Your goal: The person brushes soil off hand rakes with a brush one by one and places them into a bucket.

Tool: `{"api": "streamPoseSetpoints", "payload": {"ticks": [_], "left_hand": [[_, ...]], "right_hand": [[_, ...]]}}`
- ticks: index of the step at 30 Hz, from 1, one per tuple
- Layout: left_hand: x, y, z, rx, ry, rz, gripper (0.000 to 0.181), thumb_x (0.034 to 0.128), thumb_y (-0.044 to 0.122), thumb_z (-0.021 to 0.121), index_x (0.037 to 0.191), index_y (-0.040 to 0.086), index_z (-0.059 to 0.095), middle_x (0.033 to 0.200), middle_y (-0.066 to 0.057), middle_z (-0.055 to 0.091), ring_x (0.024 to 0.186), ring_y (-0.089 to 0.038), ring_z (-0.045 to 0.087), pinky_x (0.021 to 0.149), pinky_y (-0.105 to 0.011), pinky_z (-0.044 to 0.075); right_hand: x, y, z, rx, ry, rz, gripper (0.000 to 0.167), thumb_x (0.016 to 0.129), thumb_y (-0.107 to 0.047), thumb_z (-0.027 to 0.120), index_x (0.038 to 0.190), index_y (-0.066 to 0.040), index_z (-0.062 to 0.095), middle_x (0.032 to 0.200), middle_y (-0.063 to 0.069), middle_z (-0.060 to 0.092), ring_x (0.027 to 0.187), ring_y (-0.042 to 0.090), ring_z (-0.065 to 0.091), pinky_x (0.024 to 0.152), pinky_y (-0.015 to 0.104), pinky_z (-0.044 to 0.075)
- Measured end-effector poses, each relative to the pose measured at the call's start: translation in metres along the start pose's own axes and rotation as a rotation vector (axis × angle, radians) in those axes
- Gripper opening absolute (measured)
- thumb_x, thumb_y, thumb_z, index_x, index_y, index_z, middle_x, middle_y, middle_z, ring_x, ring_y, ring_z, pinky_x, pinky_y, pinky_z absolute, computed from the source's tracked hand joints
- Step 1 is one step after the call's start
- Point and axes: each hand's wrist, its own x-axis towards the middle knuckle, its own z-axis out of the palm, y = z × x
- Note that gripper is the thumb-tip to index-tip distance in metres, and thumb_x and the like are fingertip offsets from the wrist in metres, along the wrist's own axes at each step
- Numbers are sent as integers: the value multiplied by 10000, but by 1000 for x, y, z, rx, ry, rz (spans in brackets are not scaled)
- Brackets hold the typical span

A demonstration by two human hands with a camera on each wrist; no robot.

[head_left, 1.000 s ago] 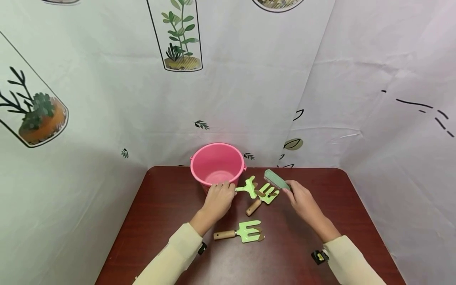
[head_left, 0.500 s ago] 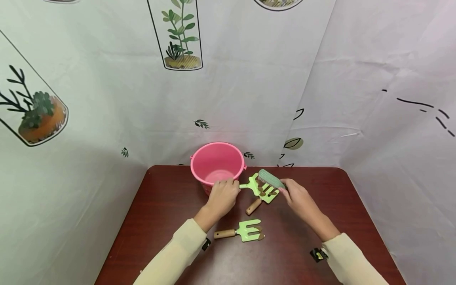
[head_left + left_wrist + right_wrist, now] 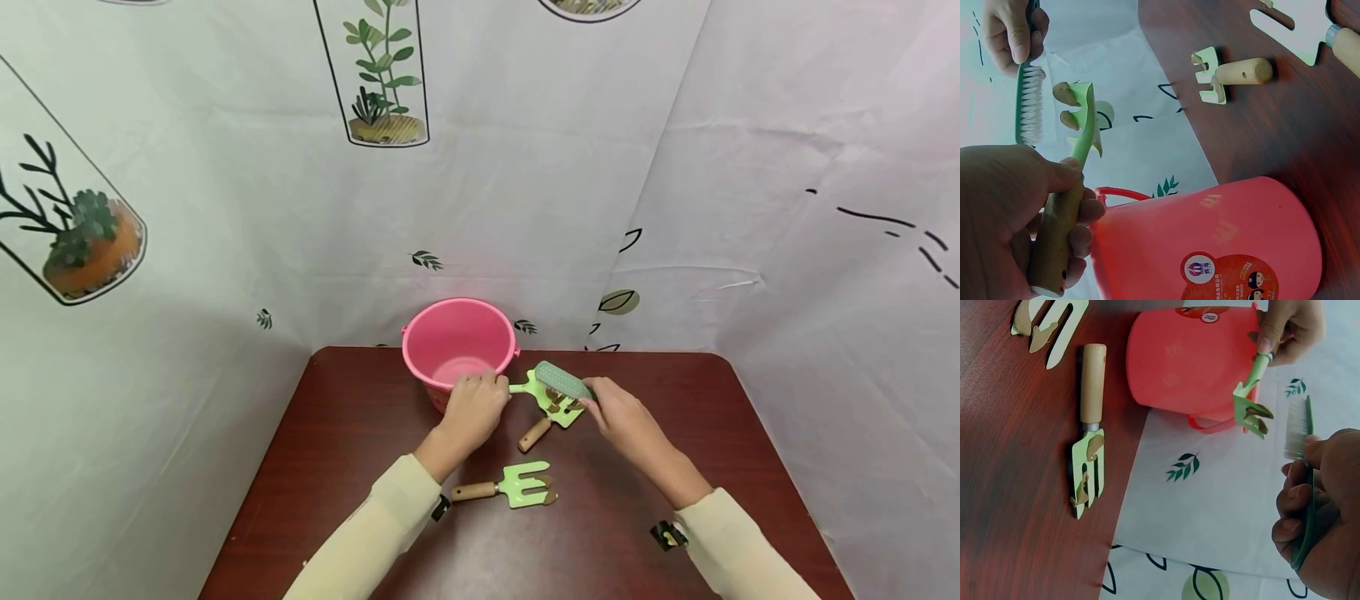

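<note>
My left hand point(image 3: 472, 412) grips the wooden handle of a small garden rake point(image 3: 1087, 128), whose green head has brown smears on its tines. It holds the rake beside the front rim of a pink bucket point(image 3: 423, 367). My right hand point(image 3: 628, 421) holds a green scrub brush point(image 3: 561, 380) by its handle. White bristles point(image 3: 1296, 428) face the rake's head; the wrist views show a small gap between them. Below lies a green hand fork point(image 3: 536, 435) with a wooden handle and brown smears, its head partly hidden by the brush in the head view.
A second smeared hand fork point(image 3: 525, 486) lies nearer the front of the dark red table point(image 3: 352, 433). White printed cloth point(image 3: 525, 200) stands behind the table and at its sides. The bucket sits near the back edge.
The brush in my right hand has moved left over the rake's head, which it now partly covers in the head view. My left hand has shifted slightly right with the rake.
</note>
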Motion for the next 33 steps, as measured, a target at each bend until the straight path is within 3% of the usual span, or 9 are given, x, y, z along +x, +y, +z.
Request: {"api": "streamPoseSetpoints", "payload": {"ticks": [15,21,27,33], "left_hand": [[9,5,1,-8,-41,-45,121,952,176,692,857,102,702,774,-53,665,658,-239,652,582,-353,492],[11,8,1,-13,-71,-66,199,977,280,691,897,98,708,805,-55,682,691,-239,664,608,-359,503],[12,9,0,-8,-74,-63,184,984,240,667,876,96,703,796,-59,674,673,-238,654,596,-361,499],[12,10,0,-15,-74,-76,237,983,308,688,890,91,709,803,-60,679,688,-240,660,609,-366,500]], "right_hand": [[2,1,2,-62,45,-83,276,973,-126,701,1190,23,615,1040,142,663,875,248,671,709,438,567],[1,4,5,-77,36,-89,275,974,-124,699,1190,24,616,1045,144,663,888,257,676,723,445,570],[1,5,5,-79,28,-83,277,979,-136,691,1194,24,621,1039,142,664,891,265,678,730,457,569],[1,6,3,-72,17,-76,277,978,-136,692,1196,23,628,1022,139,666,885,270,677,730,461,565]]}}
